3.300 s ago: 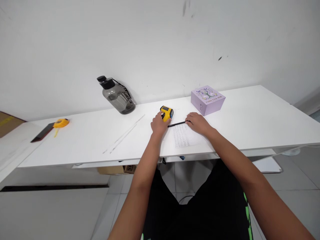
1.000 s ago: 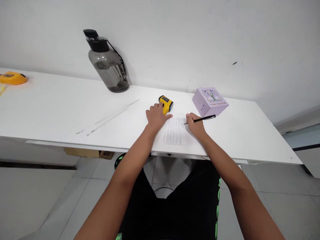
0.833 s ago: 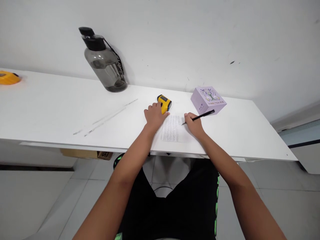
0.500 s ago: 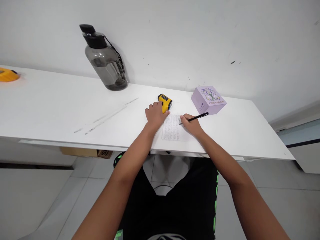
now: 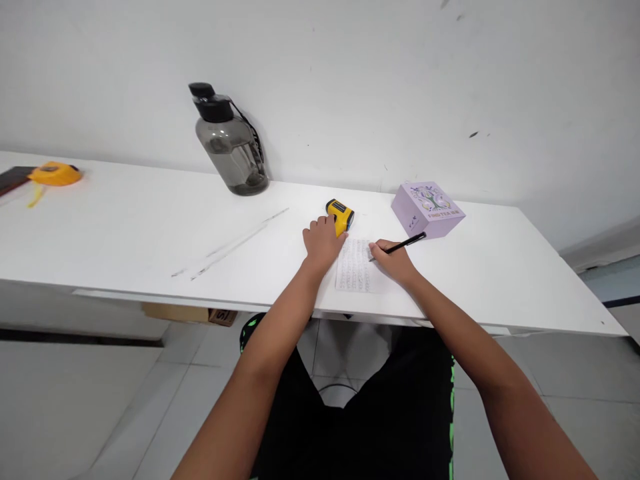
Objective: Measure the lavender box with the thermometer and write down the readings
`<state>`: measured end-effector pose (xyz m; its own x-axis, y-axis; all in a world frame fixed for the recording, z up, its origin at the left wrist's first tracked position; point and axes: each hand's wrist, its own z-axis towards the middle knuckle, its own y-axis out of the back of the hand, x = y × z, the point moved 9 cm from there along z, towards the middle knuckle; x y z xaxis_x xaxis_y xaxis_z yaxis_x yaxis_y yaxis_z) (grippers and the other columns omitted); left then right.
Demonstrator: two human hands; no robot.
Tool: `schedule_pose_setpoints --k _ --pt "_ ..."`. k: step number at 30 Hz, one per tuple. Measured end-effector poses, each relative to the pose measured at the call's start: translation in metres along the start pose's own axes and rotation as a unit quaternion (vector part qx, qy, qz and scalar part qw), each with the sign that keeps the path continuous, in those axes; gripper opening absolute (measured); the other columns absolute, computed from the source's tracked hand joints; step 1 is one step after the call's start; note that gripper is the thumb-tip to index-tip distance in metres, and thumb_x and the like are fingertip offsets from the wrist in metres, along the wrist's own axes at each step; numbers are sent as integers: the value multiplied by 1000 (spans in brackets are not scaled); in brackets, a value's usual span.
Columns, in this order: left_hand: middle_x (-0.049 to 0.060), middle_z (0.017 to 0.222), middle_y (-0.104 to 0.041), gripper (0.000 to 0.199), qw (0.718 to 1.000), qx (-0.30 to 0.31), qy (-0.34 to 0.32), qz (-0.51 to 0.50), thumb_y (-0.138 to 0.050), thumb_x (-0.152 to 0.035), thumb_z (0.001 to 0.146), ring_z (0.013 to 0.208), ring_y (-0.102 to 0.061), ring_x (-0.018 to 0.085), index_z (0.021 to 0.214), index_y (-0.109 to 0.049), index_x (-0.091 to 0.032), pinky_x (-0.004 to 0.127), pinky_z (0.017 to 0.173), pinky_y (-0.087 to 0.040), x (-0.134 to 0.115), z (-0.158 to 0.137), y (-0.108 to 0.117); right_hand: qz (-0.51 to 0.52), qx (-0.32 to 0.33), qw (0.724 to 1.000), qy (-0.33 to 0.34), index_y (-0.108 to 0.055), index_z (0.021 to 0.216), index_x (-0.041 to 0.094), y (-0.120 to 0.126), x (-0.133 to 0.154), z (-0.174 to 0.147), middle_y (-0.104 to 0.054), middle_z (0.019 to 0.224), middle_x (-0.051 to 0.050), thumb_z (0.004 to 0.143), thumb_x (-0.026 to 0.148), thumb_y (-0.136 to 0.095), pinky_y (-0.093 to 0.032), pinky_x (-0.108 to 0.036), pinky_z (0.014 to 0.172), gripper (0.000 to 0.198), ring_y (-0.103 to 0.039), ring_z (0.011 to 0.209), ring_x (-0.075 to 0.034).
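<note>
My left hand is closed around the handle of a yellow-and-black infrared thermometer, which lies on the table just above the paper. Its head and dark label stay visible past my fingers. In my right hand is a black pen, held in a writing grip with its tip down at the right side of a small sheet of paper. Rows of handwriting cover the sheet, too small to read. My left thumb is near the paper's upper edge.
A purple tea box stands at back right by the wall. A large grey water bottle stands at back left. Farther left lie an orange tape measure and a dark object. Dark streaks mark the white table.
The view has turned slightly, so everything sits lower and farther right, and more of the tape measure shows. Both hands keep their holds on the thermometer and pen.
</note>
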<state>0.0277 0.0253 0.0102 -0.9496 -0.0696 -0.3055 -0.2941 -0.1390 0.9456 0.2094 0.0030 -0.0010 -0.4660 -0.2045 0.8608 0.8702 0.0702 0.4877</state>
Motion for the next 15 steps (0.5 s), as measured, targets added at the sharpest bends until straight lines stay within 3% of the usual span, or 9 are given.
schedule_pose_setpoints --k 8,15 --pt "12 138 -60 53 1000 -4 -5 5 -55 -43 92 121 -55 30 141 -51 -21 42 96 -46 -1 1 -2 -15 -19 1000 5 -49 56 22 3 0 0 -47 54 2 83 48 -54 -33 -29 57 38 -44 57 -14" --pt "11 141 -58 49 1000 16 -9 -1 -52 -40 94 121 -56 30 141 -52 -25 42 96 -46 -4 1 -2 -11 -18 1000 4 -42 53 23 3 0 0 -41 52 3 82 47 -54 -31 -29 55 40 -39 54 -13"
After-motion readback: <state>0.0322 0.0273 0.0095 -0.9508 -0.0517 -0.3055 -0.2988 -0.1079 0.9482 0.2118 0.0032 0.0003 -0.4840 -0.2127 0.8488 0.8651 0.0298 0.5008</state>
